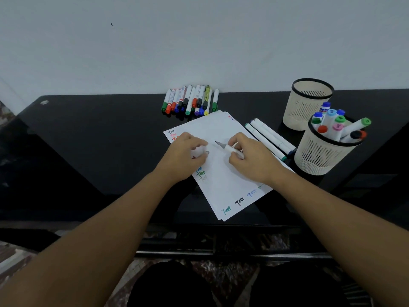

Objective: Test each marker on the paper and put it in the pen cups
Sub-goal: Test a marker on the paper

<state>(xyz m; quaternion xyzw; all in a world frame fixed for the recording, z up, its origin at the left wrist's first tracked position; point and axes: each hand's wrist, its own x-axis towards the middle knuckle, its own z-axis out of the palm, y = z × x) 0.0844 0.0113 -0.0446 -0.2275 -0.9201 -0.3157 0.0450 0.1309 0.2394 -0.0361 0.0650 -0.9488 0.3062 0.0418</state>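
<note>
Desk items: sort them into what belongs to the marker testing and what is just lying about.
Part of the job:
- paper
- marker in the right hand
- left hand on the paper
- marker pile
- three markers beside the paper
- filled cup
- empty cup

Just lying about:
- nothing loose; only the desk and wall

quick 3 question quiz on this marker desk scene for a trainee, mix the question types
1. True or false: the far cup holds markers.
2. Which hand holds the uncapped marker? A) left B) right
3. Fill in: three markers lie between the paper and the ____ cup.

Key:
1. False; it looks empty.
2. B; the right hand grips it, tip over the paper, while the left hand rests on the sheet, seemingly holding a cap, though it is blurred.
3. Near.
</note>
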